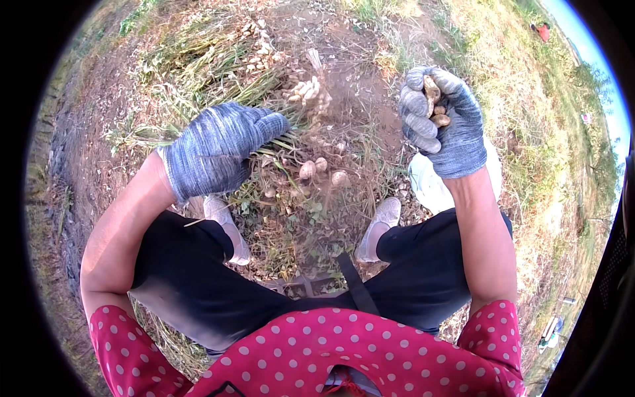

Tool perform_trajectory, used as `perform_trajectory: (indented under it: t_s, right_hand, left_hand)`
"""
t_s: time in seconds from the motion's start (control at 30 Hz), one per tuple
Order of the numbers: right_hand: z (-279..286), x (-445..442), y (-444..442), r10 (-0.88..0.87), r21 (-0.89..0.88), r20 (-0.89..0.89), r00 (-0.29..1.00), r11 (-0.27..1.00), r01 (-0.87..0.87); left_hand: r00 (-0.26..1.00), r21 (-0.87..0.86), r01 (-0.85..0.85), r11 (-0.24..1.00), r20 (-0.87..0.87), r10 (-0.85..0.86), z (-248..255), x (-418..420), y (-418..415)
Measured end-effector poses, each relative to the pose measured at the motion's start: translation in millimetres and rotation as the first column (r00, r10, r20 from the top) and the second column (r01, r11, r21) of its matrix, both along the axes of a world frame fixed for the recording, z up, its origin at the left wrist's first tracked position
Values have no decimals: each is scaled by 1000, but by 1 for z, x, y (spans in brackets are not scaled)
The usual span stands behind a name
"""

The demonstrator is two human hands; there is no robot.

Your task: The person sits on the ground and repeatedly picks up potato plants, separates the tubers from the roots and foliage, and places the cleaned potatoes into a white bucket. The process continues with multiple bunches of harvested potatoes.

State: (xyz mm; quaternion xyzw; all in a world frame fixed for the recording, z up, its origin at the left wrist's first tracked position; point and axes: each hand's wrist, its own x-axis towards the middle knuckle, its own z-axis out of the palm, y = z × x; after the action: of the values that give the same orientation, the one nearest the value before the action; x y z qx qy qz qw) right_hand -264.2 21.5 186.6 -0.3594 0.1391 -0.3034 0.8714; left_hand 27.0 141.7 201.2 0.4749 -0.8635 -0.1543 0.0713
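Note:
My left hand [221,149], in a grey knit glove, is closed around the green stems of a peanut plant [283,144]. Several peanut pods [307,170] hang among the roots just right of that fist. My right hand [441,119], gloved alike, is raised on the right with its fingers curled round several loose peanuts [440,119]. Below its wrist, partly covered by it, a white bag or container [426,181] rests on the ground. Beyond both hands, a cluster of pale peanut pods [308,91] lies on the soil.
Pulled peanut plants [208,64] lie heaped at the upper left. Dry soil and grass surround my two shoes [384,218]. A person in red [543,32] is far off at the upper right. Some small objects [549,333] lie at the lower right.

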Motion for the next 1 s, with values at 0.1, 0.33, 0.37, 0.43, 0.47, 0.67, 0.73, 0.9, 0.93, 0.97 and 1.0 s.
perform_trajectory:
  t_s: [0.1, 0.33, 0.37, 0.43, 0.47, 0.67, 0.73, 0.9, 0.93, 0.97, 1.0]
  right_hand:
    - [27, 18, 32, -159, -43, -64, 985, 987, 157]
    - [13, 28, 43, 31, -173, -407, 913, 979, -110]
    - [12, 28, 42, 86, -54, -365, 927, 992, -114]
    - [11, 28, 39, 108, -68, -398, 911, 987, -146]
    - [12, 28, 39, 94, -98, -422, 902, 984, -149]
    - [28, 25, 40, -39, -277, -616, 787, 946, -170]
    - [15, 27, 40, -267, -631, -557, 786, 752, -191]
    - [16, 38, 60, -387, -789, -576, 720, 494, -365]
    - [17, 40, 60, -371, -785, -600, 709, 445, -432]
    - [19, 42, 59, -357, -776, -624, 695, 392, -495]
    - [20, 43, 58, -347, -761, -647, 679, 337, -554]
  left_hand:
    - [1000, -25, -25, 999, -15, 24, -5, 4, 2]
    - [1000, 35, -7, 999, 10, 7, -5, 0, -4]
    - [1000, 17, -10, 1000, 13, 9, -5, -1, -4]
    - [1000, -17, -22, 1000, 22, 22, -3, -3, 0]
    - [1000, -28, -19, 999, 22, 19, -4, -2, 1]
    - [1000, -10, -3, 1000, 11, 3, -11, 2, -4]
    - [1000, 6, -8, 1000, 2, 8, -10, 2, -5]
    - [999, 46, -10, 999, 45, 8, -7, -4, -6]
    - [999, 37, -1, 999, 48, -1, -7, -4, -6]
    - [999, 29, 8, 1000, 53, -9, -8, -4, -5]
    - [998, 20, 19, 1000, 56, -20, -8, -5, -5]
